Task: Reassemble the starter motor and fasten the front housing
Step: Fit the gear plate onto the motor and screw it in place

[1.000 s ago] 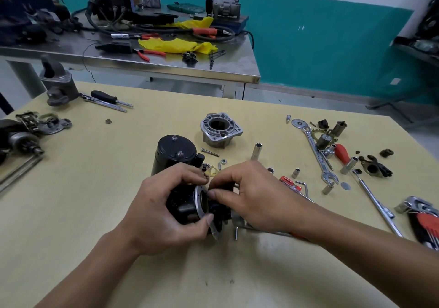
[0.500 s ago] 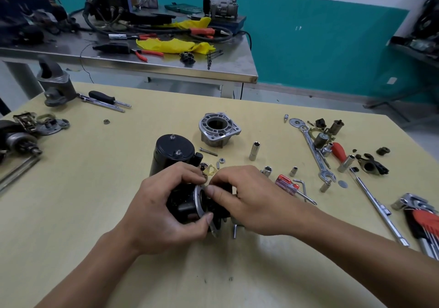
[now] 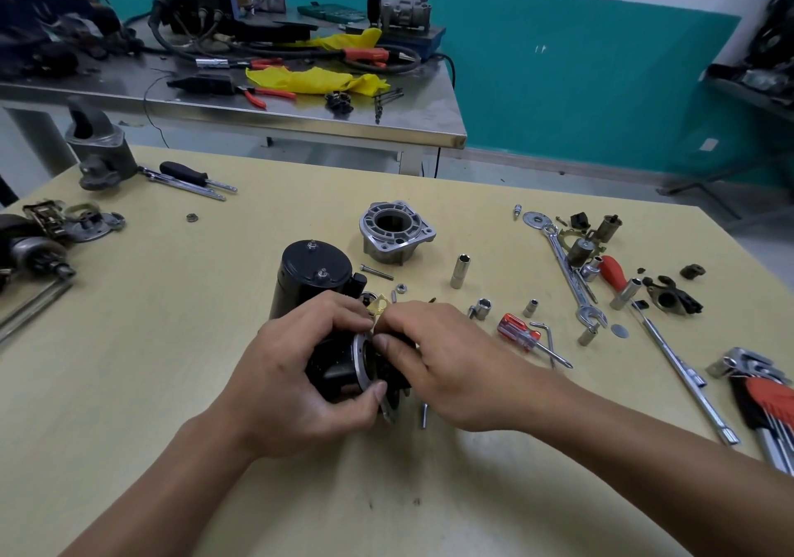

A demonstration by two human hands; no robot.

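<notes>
The left hand [image 3: 296, 371] grips the motor [image 3: 337, 376]; the right hand [image 3: 451, 363] pinches a part [image 3: 393, 380] (mostly hidden), which should seat squarely.

Head-worn view, forward and downward

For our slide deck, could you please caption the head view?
Left hand and right hand grip the black starter motor on the table.

Two hands: left [image 3: 300, 380] and right [image 3: 451, 367]. One black starter motor [image 3: 335, 378] is in them. One grey front housing [image 3: 397, 234]. Three screwdrivers: black-handled [image 3: 189, 174], red-and-clear [image 3: 517, 331], red-handled [image 3: 612, 273]. One spanner [image 3: 567, 273]. One hex-key set [image 3: 769, 402]. Two desks: wooden [image 3: 172, 341], steel [image 3: 300, 116].
</notes>
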